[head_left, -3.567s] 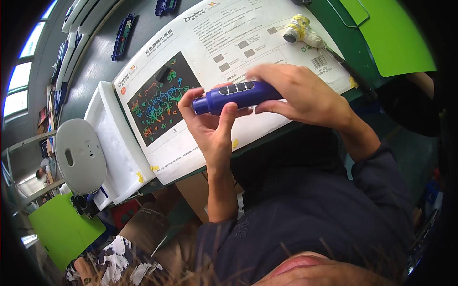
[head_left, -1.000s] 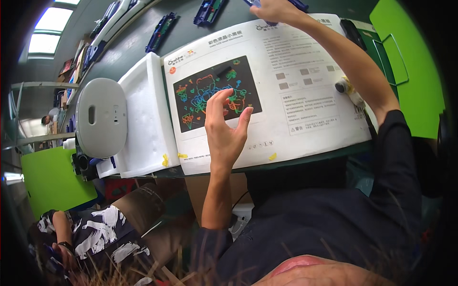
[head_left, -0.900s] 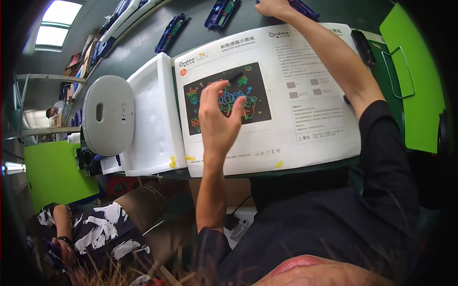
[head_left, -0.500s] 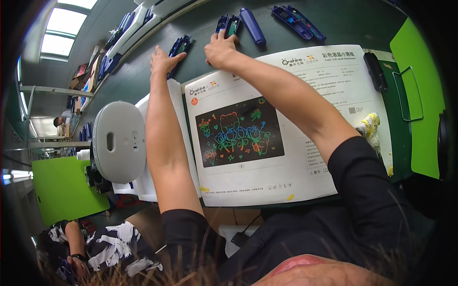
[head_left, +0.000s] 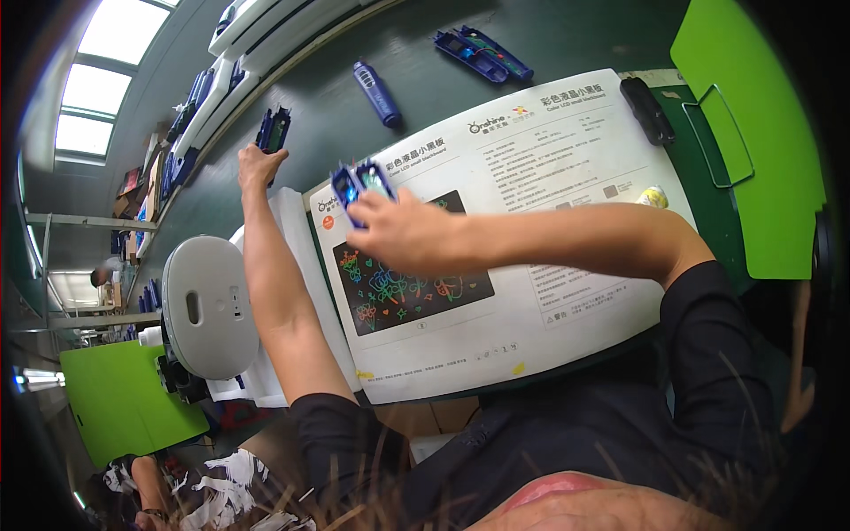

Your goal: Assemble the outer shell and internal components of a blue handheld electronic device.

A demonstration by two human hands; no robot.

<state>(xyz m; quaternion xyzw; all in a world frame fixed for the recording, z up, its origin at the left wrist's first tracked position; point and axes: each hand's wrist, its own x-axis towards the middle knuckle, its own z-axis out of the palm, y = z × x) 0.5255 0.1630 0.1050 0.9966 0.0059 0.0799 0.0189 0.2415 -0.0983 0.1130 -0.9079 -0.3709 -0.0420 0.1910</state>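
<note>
My left hand (head_left: 260, 166) is stretched out at the far left of the bench, its fingers closed round the near end of a blue plastic casing half (head_left: 275, 129) with a green circuit board inside. Over the printed white sheet (head_left: 443, 358), my right hand (head_left: 403, 230) grips an opened blue casing (head_left: 361, 184), its two halves side by side with green and bright blue parts inside. Motion blurs that casing a little. Beyond the sheet lies a closed blue device (head_left: 377, 94). Another opened blue casing (head_left: 483, 55) with thin wires rests farther right.
A black case (head_left: 648, 111) lies on the sheet's right corner, with a yellow-and-white roll (head_left: 653, 196) nearer me. A green panel (head_left: 753, 159) stands at the right. Left are a grey stool-like seat (head_left: 211, 305), white trays (head_left: 292, 31) with blue parts, and a person (head_left: 235, 487).
My right hand has lifted the opened casing off the bench and brought it toward me over the sheet. My left hand has closed on its casing half. The whole view has shifted.
</note>
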